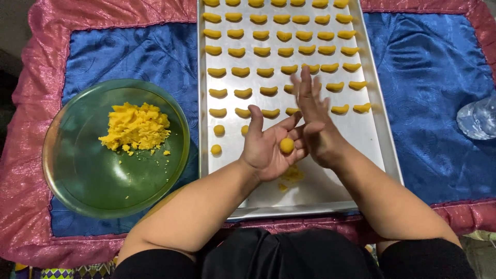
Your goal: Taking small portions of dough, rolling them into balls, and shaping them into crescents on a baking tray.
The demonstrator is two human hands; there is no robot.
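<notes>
**Satin cloth under even light**

A blue satin cloth [129, 57] with a shiny pink-red ruffled border [20, 170] is covering the counter, its sheen catching soft overhead light. Past the left edge, a dark floor or gap [8, 62] is showing, too dim to tell which. A patterned fabric strip [67, 271] is peeking out at the bottom left.
</notes>
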